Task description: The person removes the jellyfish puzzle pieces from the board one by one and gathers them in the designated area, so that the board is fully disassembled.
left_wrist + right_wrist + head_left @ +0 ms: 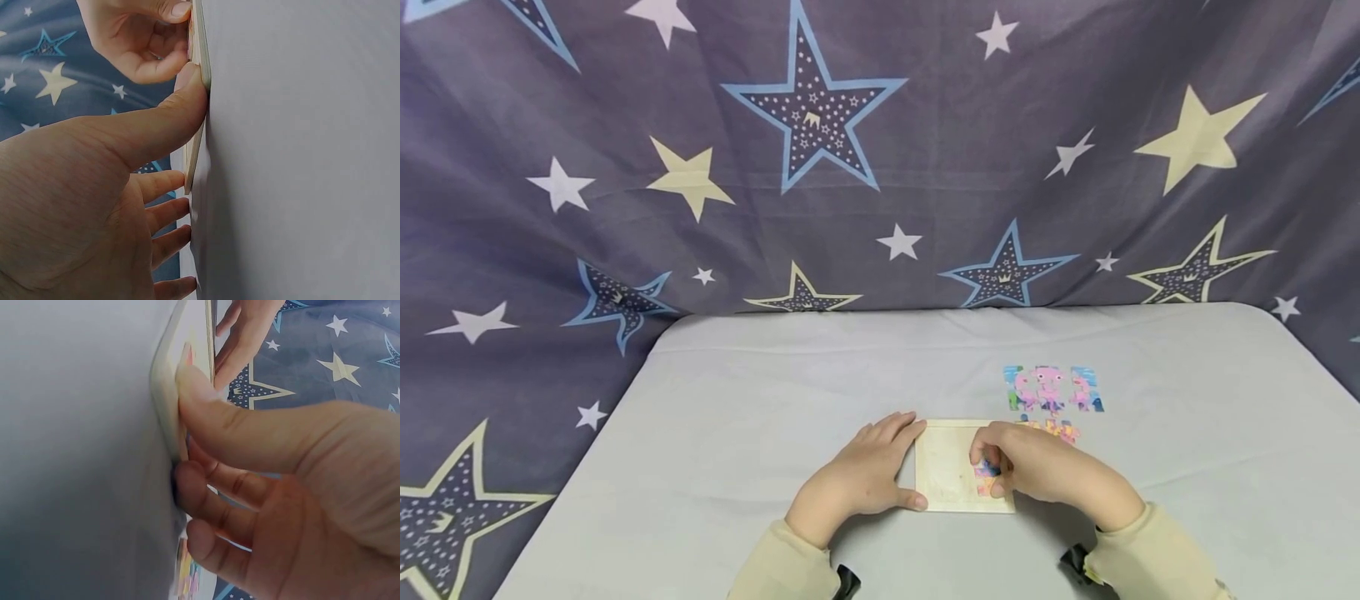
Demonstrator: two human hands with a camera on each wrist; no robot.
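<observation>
A puzzle piece (987, 478) is being pressed into the wooden tray (946, 467) by the right hand (1037, 467), thumb and fingers clamped on it, while the tray's left edge is steadied by the left hand (865, 475) with fingers straight and together; careful seating is judged the next need, before another piece is fetched from the pile (1052, 390) behind the tray.

The backdrop cloth (925, 150) is showing white, cream and blue stars on dark grey. The puzzle pieces (1052, 389) are showing pink and blue; the tray (946, 467) is looking pale beige.

Counter (775, 400) is lying under a pale grey cloth, smooth apart from a faint fold near the far edge. Star-printed backdrop (925, 150), dark purple-grey, is hanging behind and draping down both sides; it is showing white, cream and blue-outlined stars.
</observation>
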